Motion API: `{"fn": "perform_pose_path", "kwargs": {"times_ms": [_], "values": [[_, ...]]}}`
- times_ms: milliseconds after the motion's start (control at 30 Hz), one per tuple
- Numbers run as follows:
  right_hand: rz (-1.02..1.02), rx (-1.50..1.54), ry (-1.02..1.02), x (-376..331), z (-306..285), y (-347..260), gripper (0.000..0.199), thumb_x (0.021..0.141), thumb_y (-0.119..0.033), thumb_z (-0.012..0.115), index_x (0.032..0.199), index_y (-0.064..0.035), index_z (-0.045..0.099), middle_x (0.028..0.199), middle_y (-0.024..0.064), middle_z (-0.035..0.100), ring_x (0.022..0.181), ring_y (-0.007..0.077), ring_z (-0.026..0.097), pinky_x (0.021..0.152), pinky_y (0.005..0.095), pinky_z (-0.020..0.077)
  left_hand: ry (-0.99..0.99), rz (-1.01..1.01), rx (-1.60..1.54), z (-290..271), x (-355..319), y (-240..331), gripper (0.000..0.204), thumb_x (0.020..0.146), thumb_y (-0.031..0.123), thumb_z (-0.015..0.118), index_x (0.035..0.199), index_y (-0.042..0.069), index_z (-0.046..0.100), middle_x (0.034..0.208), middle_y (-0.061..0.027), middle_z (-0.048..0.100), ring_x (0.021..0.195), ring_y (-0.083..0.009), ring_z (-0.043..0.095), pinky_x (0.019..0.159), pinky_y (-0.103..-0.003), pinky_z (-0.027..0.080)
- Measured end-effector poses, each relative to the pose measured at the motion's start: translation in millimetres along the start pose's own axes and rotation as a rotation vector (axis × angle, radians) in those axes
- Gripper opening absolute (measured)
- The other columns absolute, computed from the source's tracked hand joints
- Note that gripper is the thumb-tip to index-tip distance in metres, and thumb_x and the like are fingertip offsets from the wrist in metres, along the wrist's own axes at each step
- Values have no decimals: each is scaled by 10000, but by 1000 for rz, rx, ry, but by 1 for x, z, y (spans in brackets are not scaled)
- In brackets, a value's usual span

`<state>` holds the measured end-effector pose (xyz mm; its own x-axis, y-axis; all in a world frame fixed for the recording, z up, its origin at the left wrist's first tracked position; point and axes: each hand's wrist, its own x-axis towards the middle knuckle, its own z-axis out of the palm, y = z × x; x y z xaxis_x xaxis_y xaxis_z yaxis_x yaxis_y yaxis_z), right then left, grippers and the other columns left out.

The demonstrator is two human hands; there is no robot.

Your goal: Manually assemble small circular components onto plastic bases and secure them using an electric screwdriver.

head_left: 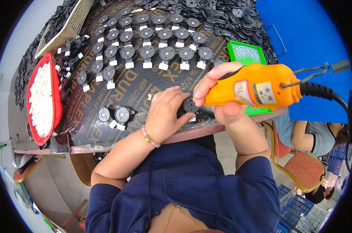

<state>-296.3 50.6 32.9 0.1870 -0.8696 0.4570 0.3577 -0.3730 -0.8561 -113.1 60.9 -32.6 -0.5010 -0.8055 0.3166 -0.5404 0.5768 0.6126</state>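
Note:
An orange electric screwdriver (pixel 253 86) with a black cord lies across my right hand (pixel 224 87), whose fingers are wrapped round its front end. Its tip points down at a black round plastic part (pixel 190 105) near the table's front edge; the tip itself is hidden by my fingers. My left hand (pixel 166 108) rests on the table and holds that part between thumb and fingers. A bit of white shows at the part's lower edge. To the left lie two similar round parts (pixel 122 114) with white ends.
Rows of black round parts with white ends (pixel 166 53) cover the table's middle. A red basket (pixel 56 97) of white pieces stands left, a beige perforated crate (pixel 69 29) behind it. A green tray (pixel 231 48) holds small silvery pieces. Black parts (pixel 222 19) are heaped behind. Another person sits right.

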Motion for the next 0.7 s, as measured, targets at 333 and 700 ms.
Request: {"fn": "perform_pose_path", "kwargs": {"times_ms": [333, 700], "values": [[99, 66, 12, 0, 9, 11, 677, 762, -546, 826, 1067, -31, 509, 795, 148, 660, 659, 199, 655, 594, 300, 563, 6, -5, -27, 0, 1, 0, 484, 733, 245, 835, 1148, 70, 657, 1145, -102, 670, 1233, -306, 574, 1001, -443, 408], [-175, -149, 205, 12, -62, -20, 752, 865, -693, 627, 1206, -37, 493, 746, 132, 643, 547, 198, 606, 513, 307, 525, -3, 22, 37, -3, -2, 1, 501, 726, 269, 847, 1149, 64, 674, 1128, -89, 686, 1231, -315, 577, 978, -450, 411]]}}
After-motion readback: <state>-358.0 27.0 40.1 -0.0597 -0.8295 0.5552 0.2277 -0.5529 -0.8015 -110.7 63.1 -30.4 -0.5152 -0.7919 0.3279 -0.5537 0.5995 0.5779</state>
